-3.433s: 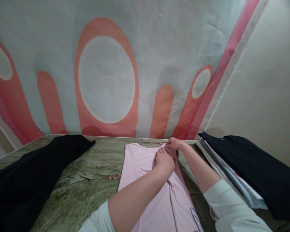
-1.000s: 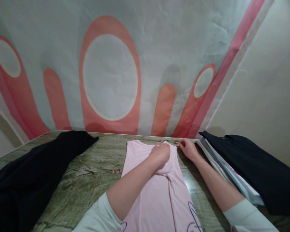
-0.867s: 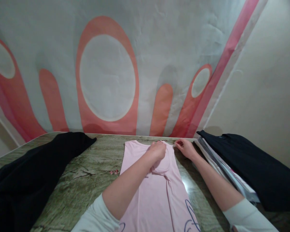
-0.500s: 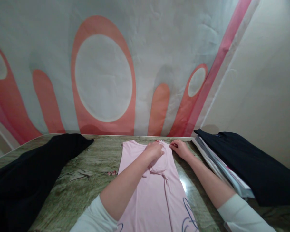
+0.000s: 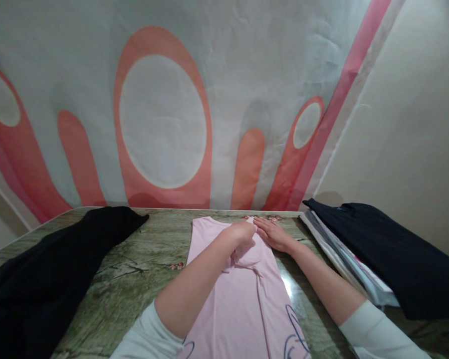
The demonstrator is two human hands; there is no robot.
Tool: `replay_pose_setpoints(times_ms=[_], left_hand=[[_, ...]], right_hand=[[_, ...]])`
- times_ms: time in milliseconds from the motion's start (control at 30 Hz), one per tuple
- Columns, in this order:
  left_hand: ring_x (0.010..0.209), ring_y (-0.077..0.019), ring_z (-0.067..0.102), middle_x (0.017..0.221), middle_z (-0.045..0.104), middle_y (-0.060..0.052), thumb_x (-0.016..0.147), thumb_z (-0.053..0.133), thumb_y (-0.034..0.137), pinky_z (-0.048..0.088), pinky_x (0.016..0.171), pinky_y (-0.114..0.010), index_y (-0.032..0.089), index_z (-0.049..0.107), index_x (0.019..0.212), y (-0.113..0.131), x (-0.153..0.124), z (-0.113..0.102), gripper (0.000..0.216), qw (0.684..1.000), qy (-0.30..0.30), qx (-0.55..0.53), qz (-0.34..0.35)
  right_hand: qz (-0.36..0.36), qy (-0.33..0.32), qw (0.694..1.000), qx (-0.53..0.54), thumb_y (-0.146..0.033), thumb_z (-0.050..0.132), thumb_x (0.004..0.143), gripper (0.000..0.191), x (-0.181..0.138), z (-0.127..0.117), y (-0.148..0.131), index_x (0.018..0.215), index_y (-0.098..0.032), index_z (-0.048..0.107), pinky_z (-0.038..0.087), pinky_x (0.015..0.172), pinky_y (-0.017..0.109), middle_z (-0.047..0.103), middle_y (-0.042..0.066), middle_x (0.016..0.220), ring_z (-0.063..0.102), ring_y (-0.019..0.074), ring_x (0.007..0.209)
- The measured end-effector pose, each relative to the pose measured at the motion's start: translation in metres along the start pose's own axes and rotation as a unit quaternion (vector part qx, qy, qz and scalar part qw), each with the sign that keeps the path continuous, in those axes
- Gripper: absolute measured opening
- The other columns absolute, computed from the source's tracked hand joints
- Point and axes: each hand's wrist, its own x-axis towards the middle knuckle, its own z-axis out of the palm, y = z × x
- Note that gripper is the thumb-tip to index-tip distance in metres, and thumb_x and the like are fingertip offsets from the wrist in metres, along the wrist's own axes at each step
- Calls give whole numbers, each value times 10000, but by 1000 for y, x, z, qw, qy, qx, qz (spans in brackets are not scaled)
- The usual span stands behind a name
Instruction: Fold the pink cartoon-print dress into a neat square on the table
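A pink shirt (image 5: 234,309) lies spread on the table with its neckline toward the far edge. A sleeve is folded inward on its upper right part, with creases below it, and dark blue line print shows near the bottom. My left hand (image 5: 242,233) is closed with curled fingers on the cloth at the upper right of the shirt; its fingertips are partly hidden. My right hand (image 5: 274,234) rests flat on the right shoulder edge, fingers stretched out and close to the left hand.
Black cloth (image 5: 63,264) lies along the left of the wood-patterned table (image 5: 134,294). On the right stands a stack of folded clothes (image 5: 344,254) with a black garment (image 5: 389,254) on top. A wall with a red and white printed sheet (image 5: 228,75) rises behind the table.
My right hand has moved left from beside the shirt onto its shoulder edge, its curled fingers now straightened. My left hand has stayed at the upper right part, its fingers more curled.
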Motion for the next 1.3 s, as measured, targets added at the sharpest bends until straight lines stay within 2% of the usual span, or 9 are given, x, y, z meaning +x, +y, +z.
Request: replay_pose_setpoints(times_ms=[100, 200, 333, 433, 567, 700, 800, 1033, 1300], left_hand=[[827, -227, 630, 926, 684, -105, 727, 609, 220, 467, 740, -284, 144, 683, 885, -3, -7, -6, 191, 1000, -5, -13, 17], [927, -176, 605, 1070, 650, -63, 786, 536, 204, 443, 800, -237, 181, 630, 1067, -28, -22, -13, 297, 999, 12, -41, 26], [962, -184, 583, 1047, 652, -73, 765, 506, 129, 419, 850, -254, 146, 646, 1020, -93, -55, -10, 292, 986, 135, -83, -58], [883, -173, 588, 924, 661, -63, 759, 512, 148, 425, 817, -253, 141, 672, 880, -143, -80, 5, 200, 953, 238, -131, -136], [786, -164, 574, 825, 653, -50, 782, 512, 219, 431, 758, -258, 129, 652, 800, -180, -98, 29, 167, 904, 315, -203, -203], [771, -159, 568, 799, 655, -42, 836, 443, 284, 433, 739, -254, 123, 644, 826, -186, -99, 37, 258, 895, 315, -234, -212], [747, -156, 568, 755, 657, -27, 828, 461, 316, 440, 727, -251, 127, 656, 801, -185, -100, 35, 273, 898, 294, -260, -201], [775, -147, 590, 847, 669, -41, 792, 532, 263, 461, 712, -240, 116, 644, 966, -180, -106, 36, 253, 899, 264, -310, -159], [756, -128, 581, 824, 649, -27, 819, 489, 170, 452, 710, -233, 133, 618, 969, -180, -96, 41, 202, 897, 281, -260, -220]], right_hand=[[17, -32, 999, -12, -431, 250, 924, 496, -2, 2, 8, 1381, -250, 317, 171, 1069, 473, 313, 54, 1436, 235, 210, 1332], [19, -38, 999, -21, -461, 229, 921, 517, -3, 3, 11, 1394, -260, 286, 136, 1077, 480, 281, 46, 1449, 217, 212, 1338], [18, -46, 999, -15, -487, 224, 915, 540, -2, 4, 9, 1400, -254, 273, 110, 1081, 487, 272, 43, 1451, 214, 213, 1339], [20, -40, 999, -10, -486, 245, 910, 539, -2, 4, 9, 1386, -243, 310, 126, 1078, 491, 305, 52, 1437, 243, 220, 1329], [16, -1, 1000, -8, -465, 326, 888, 499, -1, 2, 12, 1322, -237, 422, 190, 1060, 493, 408, 66, 1381, 307, 238, 1298], [12, 87, 996, 3, -395, 388, 865, 414, 5, -11, -4, 1198, -206, 544, 296, 1015, 468, 521, 91, 1275, 425, 260, 1208], [-22, 109, 993, 46, -355, 415, 855, 400, 11, -22, -44, 1198, -189, 536, 353, 983, 429, 556, 100, 1222, 488, 255, 1138], [-151, -46, 984, 79, -365, 438, 857, 504, 26, -9, -156, 1317, -160, 424, 291, 1037, 393, 429, 109, 1360, 372, 243, 1250], [-169, -87, 980, 58, -543, 312, 884, 597, 22, 20, -172, 1394, -233, 301, 108, 1088, 441, 236, 77, 1464, 202, 240, 1339]])
